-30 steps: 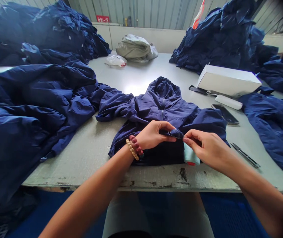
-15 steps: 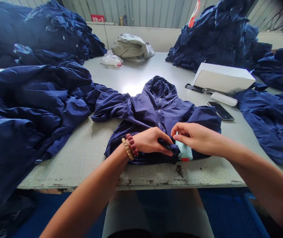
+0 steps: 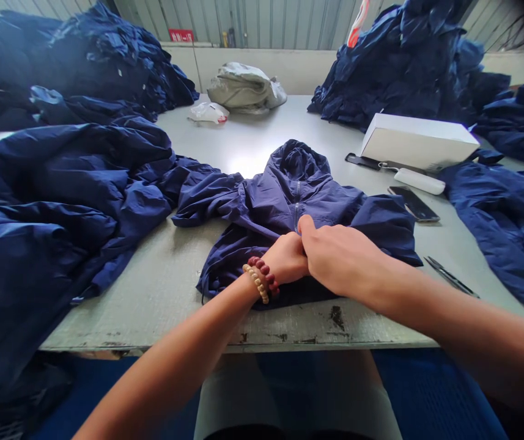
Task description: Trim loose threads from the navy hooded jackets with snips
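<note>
Recording my two hands meeting over the lower front of a navy hooded jacket [image 3: 321, 211], which lies spread on a grey work table [image 3: 151, 324]. My right hand [image 3: 342, 260] sits against and partly over my left hand [image 3: 287, 260], which wears two bead bracelets [image 3: 258, 281] at the wrist. The fingers of both hands are curled together and mostly hidden; I cannot tell whether they are clamped on anything. My right thumb [image 3: 306, 224] points up beside the lower end of the zip [image 3: 296, 211], making the right hand the nearer of the two to it. The jacket's long axis runs from the hood [image 3: 299, 164] on the far side down to its lower edge, near the table's front edge. Noted nearby: heaped navy jackets [image 3: 60, 195], a white box [image 3: 420, 142], a phone [image 3: 414, 203] and a narrow metal tool [image 3: 450, 276].
</note>
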`<state>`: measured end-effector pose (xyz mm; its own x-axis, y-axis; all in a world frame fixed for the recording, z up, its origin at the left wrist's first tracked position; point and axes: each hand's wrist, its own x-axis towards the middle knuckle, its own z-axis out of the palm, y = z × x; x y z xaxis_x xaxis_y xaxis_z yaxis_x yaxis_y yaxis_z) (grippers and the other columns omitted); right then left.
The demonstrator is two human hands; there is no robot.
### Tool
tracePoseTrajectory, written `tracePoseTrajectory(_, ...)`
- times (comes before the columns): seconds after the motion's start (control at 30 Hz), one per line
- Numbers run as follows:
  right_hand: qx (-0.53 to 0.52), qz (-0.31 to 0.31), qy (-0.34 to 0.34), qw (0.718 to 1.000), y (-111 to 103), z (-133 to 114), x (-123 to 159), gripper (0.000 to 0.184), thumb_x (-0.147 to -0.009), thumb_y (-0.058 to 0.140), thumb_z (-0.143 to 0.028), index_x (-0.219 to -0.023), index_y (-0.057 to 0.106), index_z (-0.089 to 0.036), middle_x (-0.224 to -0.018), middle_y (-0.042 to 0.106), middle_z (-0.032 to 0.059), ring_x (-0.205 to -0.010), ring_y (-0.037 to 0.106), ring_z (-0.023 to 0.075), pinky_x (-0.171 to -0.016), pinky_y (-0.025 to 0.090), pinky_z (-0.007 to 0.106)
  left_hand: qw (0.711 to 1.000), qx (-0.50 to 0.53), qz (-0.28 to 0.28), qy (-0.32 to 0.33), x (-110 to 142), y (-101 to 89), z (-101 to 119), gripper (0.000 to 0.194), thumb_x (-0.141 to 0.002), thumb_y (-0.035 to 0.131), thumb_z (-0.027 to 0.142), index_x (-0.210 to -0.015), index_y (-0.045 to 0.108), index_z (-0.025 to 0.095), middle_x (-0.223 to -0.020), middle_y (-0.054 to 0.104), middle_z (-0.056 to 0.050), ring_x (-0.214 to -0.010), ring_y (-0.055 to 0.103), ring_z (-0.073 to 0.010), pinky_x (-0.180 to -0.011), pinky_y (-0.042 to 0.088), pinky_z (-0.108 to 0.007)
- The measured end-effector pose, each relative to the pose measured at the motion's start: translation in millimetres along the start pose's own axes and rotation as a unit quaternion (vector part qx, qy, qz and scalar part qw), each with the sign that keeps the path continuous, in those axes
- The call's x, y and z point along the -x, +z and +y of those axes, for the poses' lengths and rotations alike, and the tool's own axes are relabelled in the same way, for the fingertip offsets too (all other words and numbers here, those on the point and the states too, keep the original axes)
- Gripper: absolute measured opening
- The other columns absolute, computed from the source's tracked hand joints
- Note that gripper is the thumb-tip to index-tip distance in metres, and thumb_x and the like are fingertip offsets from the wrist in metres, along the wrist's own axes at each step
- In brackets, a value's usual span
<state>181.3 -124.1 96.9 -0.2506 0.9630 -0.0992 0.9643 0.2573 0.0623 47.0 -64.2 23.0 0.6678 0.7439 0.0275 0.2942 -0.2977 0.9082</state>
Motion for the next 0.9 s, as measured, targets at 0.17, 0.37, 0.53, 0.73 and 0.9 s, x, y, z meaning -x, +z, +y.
tracePoseTrajectory(0.17, 0.06, 0.081, 0.012, 0.995, 6, -14, 15, 0.071, -0.085, 0.054, -0.009, -0.155, 0.043, -0.008, -0.084, 0.079, 0.0169, -0.07, 0.076, 0.0302, -0.059, 0.047, 0.035, 0.995, -0.07, 0.058, 0.031, 4, 4.1, 3, 0.029, -0.088, 0.063, 0.025, -0.06, 0.059, 0.016, -0.057, 0.052, 0.003, -0.059, 0.043, -0.0106, -0.055, 0.03, -0.028)
tracePoseTrajectory(0.37, -0.046, 0.115, 0.08, 0.989, 23, -6, 32, 0.044, -0.097, 0.042, -0.008, -0.14, 0.048, -0.012, -0.085, 0.078, 0.0147, -0.07, 0.077, 0.0298, -0.057, 0.04, 0.034, 0.981, -0.068, 0.176, 0.043, 2, 6.4, -1, 0.017, -0.087, 0.077, 0.032, -0.097, 0.079, 0.019, -0.09, 0.077, -0.002, -0.085, 0.069, -0.0189, -0.076, 0.05, -0.028)
tracePoseTrajectory(0.53, -0.169, 0.165, 0.088, 0.968, 46, 9, 40, 0.031, -0.109, 0.041, -0.022, -0.139, 0.046, -0.018, -0.092, 0.08, 0.0092, -0.076, 0.078, 0.0285, -0.061, 0.042, 0.032, 0.98, -0.04, 0.191, 0.039, -2, 3.8, -9, 0.03, -0.089, 0.083, 0.043, -0.11, 0.082, 0.021, -0.102, 0.082, -0.004, -0.096, 0.074, -0.0214, -0.088, 0.055, -0.033)
tracePoseTrajectory(0.73, -0.245, 0.2, 0.093, 0.944, 54, 26, 44, 0.024, -0.105, 0.051, -0.024, -0.128, 0.052, -0.021, -0.098, 0.082, 0.0072, -0.08, 0.078, 0.0276, -0.069, 0.049, 0.034, 0.989, 0.106, 0.089, 0.054, -6, -6.1, -4, 0.03, -0.083, 0.089, 0.037, -0.104, 0.084, 0.016, -0.102, 0.083, -0.007, -0.096, 0.074, -0.0207, -0.093, 0.055, -0.035)
tracePoseTrajectory(0.9, -0.364, 0.185, 0.066, 0.91, 54, 42, 39, 0.018, -0.104, 0.053, -0.031, -0.121, 0.05, -0.024, -0.09, 0.08, 0.0045, -0.07, 0.073, 0.022, -0.061, 0.05, 0.031, 0.987, 0.15, 0.018, 0.05, -6, -19.1, -1, 0.039, -0.077, 0.092, 0.041, -0.105, 0.083, 0.014, -0.101, 0.082, -0.006, -0.094, 0.072, -0.0205, -0.095, 0.053, -0.036)
